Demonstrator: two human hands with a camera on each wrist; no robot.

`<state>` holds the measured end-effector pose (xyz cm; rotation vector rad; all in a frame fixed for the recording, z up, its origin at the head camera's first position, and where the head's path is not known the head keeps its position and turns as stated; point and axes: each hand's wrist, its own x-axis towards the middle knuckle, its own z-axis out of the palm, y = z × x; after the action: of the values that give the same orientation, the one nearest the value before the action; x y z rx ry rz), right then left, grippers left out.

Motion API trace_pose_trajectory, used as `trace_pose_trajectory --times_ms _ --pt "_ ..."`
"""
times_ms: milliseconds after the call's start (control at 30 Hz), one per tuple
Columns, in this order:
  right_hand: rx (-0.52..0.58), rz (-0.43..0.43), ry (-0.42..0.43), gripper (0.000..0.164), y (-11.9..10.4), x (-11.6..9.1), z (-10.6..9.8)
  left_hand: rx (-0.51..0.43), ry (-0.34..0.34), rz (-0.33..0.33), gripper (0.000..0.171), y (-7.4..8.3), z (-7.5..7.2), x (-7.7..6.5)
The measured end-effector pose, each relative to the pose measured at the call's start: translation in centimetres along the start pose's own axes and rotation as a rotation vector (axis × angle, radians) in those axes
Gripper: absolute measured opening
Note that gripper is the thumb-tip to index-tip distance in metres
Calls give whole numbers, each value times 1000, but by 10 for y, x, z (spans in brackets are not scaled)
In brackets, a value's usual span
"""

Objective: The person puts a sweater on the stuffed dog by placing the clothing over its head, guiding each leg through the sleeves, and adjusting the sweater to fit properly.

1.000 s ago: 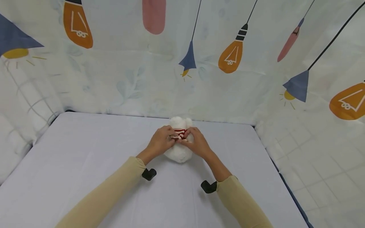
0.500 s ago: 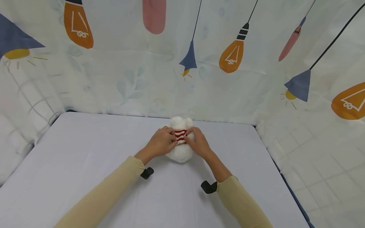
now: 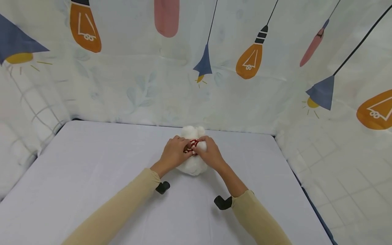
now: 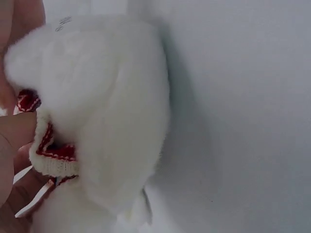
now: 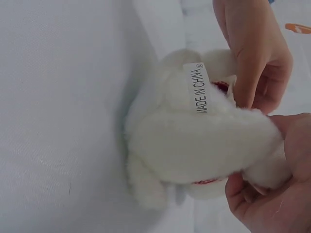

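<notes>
Far back on the table, a white plush toy [image 3: 193, 167] lies under both hands, wearing a red-and-white striped knit sweater [image 3: 193, 143]. The left hand [image 3: 174, 152] pinches the sweater's ribbed edge, which stands off the fur in the left wrist view. Opposite it, the right hand [image 3: 212, 154] curls its fingers and thumb round a white stuffed limb [image 5: 273, 170] of the toy. Most of the sweater is hidden behind fingers and fur in the right wrist view. A printed label [image 5: 197, 87] sticks out of the toy's fur.
A white cloth covers the table [image 3: 107, 163]. Behind it and at the sides hangs a pale curtain [image 3: 171, 85] printed with lamps and bulbs. Black wrist devices [image 3: 223, 202] hang under both beige sleeves [image 3: 260, 217].
The striped knit, spread flat half a second ago, is now bunched between the hands. A white limb now shows in the right hand's grasp. The left hand has shifted slightly right.
</notes>
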<state>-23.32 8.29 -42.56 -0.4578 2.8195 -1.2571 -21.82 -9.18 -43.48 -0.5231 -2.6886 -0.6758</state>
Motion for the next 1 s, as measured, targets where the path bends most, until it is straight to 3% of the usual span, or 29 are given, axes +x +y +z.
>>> trace_pose_trajectory --times_ms 167,400,567,767,933,1000 --pt "-7 25 19 43 -1 0 -1 -146 -95 -5 19 -8 -6 0" --pt "-123 107 31 50 -7 5 3 -63 -79 -4 20 -12 -6 -4" --pt "-202 136 46 51 -11 5 7 -169 -150 -23 13 -13 -10 -5" --pt "-117 13 -2 51 -10 1 8 -273 -204 -58 18 -12 -16 -5" --pt "-28 -153 -101 61 -9 -5 5 -327 -290 -233 50 -9 -26 -5" --pt "15 -216 -156 67 -12 -8 3 -289 -313 -307 63 -7 -31 -5"
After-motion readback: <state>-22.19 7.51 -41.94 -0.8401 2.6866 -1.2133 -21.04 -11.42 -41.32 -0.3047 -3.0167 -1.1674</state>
